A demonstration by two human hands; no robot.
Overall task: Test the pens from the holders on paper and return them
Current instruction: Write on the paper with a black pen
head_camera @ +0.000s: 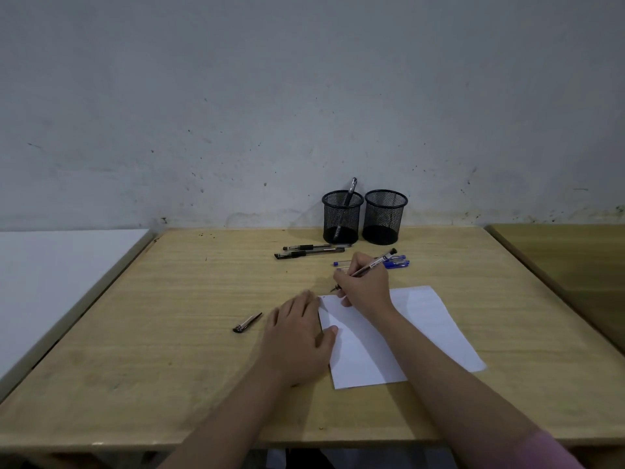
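You can't really see the blue pens (394, 264) properly — the right hand (363, 286) covers their middle, so no telling how many there are. Same hand hides most of the pen (378, 262) it grips, plus part of the paper (422, 319). The left hand (297, 336) covers the sheet's left edge. Any marks on it — too faint to make out. Both forearms run off the bottom edge.

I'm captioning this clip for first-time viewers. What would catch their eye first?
The right hand grips a pen with its tip at the far left corner of the white paper, mid-table. The left hand lies flat on the paper's left edge. Two black mesh holders stand by the wall.
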